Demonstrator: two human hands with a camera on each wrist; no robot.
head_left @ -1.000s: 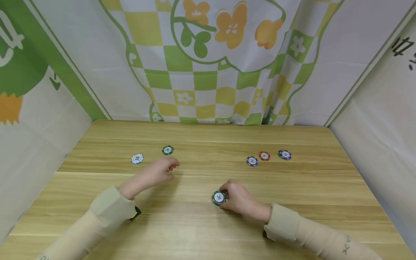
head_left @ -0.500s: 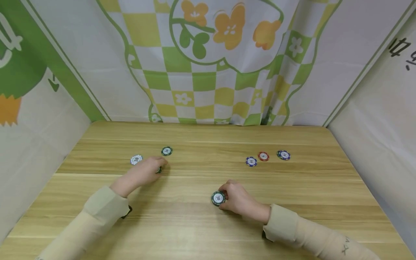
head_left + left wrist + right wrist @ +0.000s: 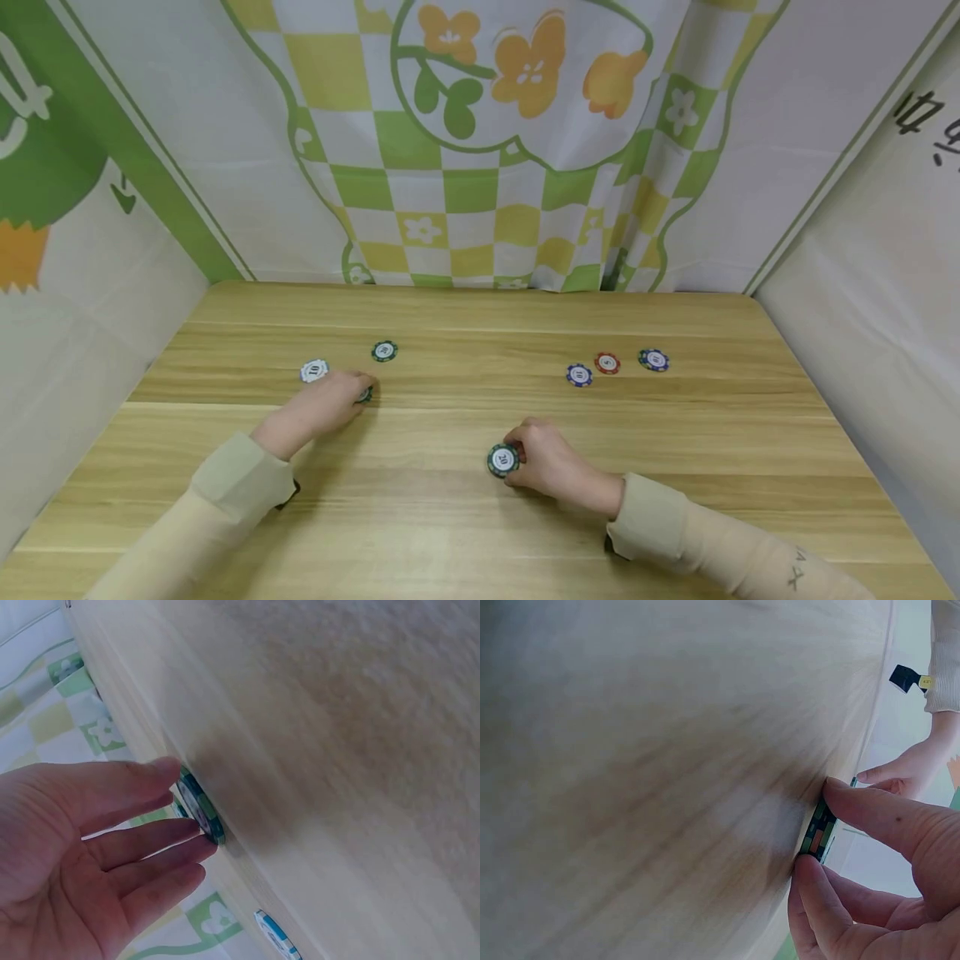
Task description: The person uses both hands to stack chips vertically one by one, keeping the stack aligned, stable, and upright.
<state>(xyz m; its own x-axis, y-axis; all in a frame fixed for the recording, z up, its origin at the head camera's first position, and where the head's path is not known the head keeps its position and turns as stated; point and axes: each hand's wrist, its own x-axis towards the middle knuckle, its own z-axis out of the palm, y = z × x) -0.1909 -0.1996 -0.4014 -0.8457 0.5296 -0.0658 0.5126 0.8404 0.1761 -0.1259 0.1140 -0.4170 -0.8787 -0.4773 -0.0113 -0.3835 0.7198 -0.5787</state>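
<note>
My right hand (image 3: 557, 463) pinches a green stack (image 3: 502, 460), its top chip reading 20. Left of the stack and beyond it, my left hand (image 3: 313, 408) pinches a green chip (image 3: 364, 395) whose marking I can't read; a white chip (image 3: 314, 371) reading 10 lies farther left. Right of the stack, beyond it, lie a blue chip (image 3: 579, 375) marked 10 and a red chip (image 3: 607, 363) marked 5.

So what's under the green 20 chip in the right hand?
Below the green 20 chip, the right wrist view shows an orange-patched edge, likely at least one more chip. Its face and the tabletop beneath are covered.
</note>
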